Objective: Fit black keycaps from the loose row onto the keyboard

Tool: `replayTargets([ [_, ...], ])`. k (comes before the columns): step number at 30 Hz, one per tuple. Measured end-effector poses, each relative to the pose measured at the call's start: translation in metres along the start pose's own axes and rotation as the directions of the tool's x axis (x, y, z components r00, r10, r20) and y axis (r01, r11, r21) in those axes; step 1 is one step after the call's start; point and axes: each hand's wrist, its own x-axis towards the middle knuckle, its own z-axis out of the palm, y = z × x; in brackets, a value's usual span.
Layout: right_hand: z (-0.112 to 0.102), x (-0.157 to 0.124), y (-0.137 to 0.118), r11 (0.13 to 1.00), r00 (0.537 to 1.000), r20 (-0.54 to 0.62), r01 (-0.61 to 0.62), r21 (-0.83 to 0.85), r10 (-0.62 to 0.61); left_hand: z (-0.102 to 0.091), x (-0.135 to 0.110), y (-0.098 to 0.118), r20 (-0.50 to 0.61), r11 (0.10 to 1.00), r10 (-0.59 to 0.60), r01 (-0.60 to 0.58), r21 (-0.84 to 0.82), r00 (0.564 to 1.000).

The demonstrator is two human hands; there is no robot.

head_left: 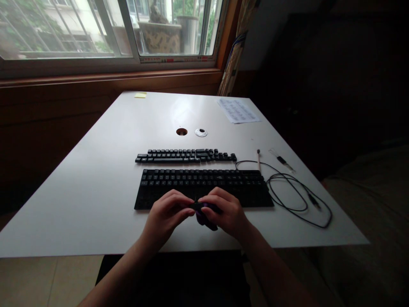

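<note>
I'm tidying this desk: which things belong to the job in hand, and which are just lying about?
Job, as it looks:
black keyboard, lower keys off
loose keycaps
dark held item, unclear what
wire-ended tool and dark-tipped stick, probably

Lying about:
printed paper
yellow note
round white cover

On the table (79,170) before me lies the keyboard (255,198). My left hand (168,211) and my right hand (226,209) are above its near side, with a small part (197,206) between them. Behind the keyboard are the loose keycaps (172,155) in rows. On its right side lies the cable (313,199); behind its right end, the stick (258,160), then the wire tool (281,160) farther right. The hole (182,132) is behind the keycaps, its cover (198,134) just to the right. Paper sheets (238,111) lie near the far right corner, the note (140,95) near the far left.
</note>
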Motion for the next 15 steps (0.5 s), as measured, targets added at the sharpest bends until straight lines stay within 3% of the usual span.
replayTargets([
  [15, -0.0003, -0.0008, 0.0001, 0.999, 1.000, -0.014, -0.020, 0.026, 0.020, 0.0022, -0.0005, 0.0011, 0.027, 0.988, 0.122, -0.124, 0.094, 0.992],
])
